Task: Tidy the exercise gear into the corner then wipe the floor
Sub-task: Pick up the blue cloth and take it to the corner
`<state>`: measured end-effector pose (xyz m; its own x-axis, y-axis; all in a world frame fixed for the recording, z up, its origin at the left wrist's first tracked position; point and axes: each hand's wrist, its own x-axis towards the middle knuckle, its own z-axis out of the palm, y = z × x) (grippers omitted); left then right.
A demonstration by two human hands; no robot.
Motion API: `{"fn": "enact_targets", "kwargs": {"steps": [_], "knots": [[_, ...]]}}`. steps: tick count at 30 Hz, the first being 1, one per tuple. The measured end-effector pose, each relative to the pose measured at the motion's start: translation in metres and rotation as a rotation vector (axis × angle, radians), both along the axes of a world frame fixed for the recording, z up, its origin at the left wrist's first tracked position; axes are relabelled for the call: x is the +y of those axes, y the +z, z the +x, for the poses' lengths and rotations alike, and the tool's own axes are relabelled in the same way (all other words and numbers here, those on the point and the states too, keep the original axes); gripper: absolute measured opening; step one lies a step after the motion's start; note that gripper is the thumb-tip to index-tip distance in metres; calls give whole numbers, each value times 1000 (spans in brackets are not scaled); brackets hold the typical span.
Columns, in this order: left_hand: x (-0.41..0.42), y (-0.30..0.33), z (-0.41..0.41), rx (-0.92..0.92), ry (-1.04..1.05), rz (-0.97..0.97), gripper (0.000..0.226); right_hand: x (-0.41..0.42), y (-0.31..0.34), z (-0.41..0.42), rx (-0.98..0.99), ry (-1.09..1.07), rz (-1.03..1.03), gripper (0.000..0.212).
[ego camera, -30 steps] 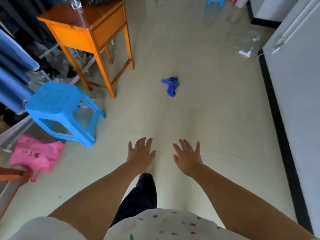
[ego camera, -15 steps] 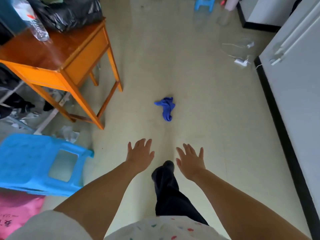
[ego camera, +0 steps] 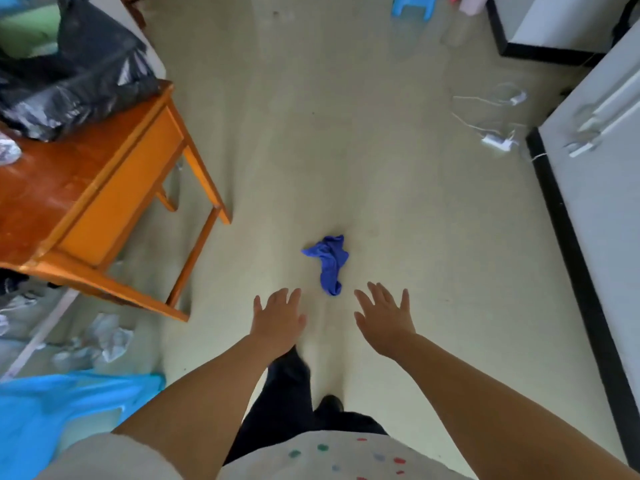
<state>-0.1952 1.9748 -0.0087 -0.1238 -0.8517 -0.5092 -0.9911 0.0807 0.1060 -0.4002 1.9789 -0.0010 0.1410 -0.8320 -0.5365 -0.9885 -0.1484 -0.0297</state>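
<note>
A crumpled blue cloth (ego camera: 329,263) lies on the pale floor (ego camera: 398,209) just ahead of me. My left hand (ego camera: 278,318) hovers palm down to the lower left of the cloth, fingers spread, holding nothing. My right hand (ego camera: 384,318) hovers the same way to the cloth's lower right, also empty. Neither hand touches the cloth. No exercise gear is recognisable in view.
An orange wooden table (ego camera: 104,188) with a black plastic bag (ego camera: 72,77) stands at the left. A blue plastic stool (ego camera: 52,410) is at the lower left, with crumpled paper (ego camera: 107,337) beside it. White cables and a charger (ego camera: 495,140) lie by the white cabinet (ego camera: 602,174) at the right.
I have walked forward: the blue cloth has come much closer to both hands, and the table and blue stool have slid toward me on the left. Both hands stay open and empty.
</note>
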Motion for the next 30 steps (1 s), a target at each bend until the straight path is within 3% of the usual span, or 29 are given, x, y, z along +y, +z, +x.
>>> {"fn": "enact_targets", "kwargs": {"steps": [12, 17, 21, 26, 30], "knots": [[-238, -59, -16, 17, -252, 165, 55, -173, -58, -21, -64, -391, 164, 51], [-303, -127, -28, -35, -306, 239, 55, -221, -126, -16, -151, -493, 311, 51], [-338, -228, -45, -56, -329, 255, 55, -253, -228, -20, -180, -465, 418, 51], [-370, -414, -78, -37, -361, 309, 54, -297, -414, -27, -166, -304, 501, 54], [-374, -558, -104, -102, -326, 305, 63, -310, -560, -14, -177, -432, 529, 67]]}}
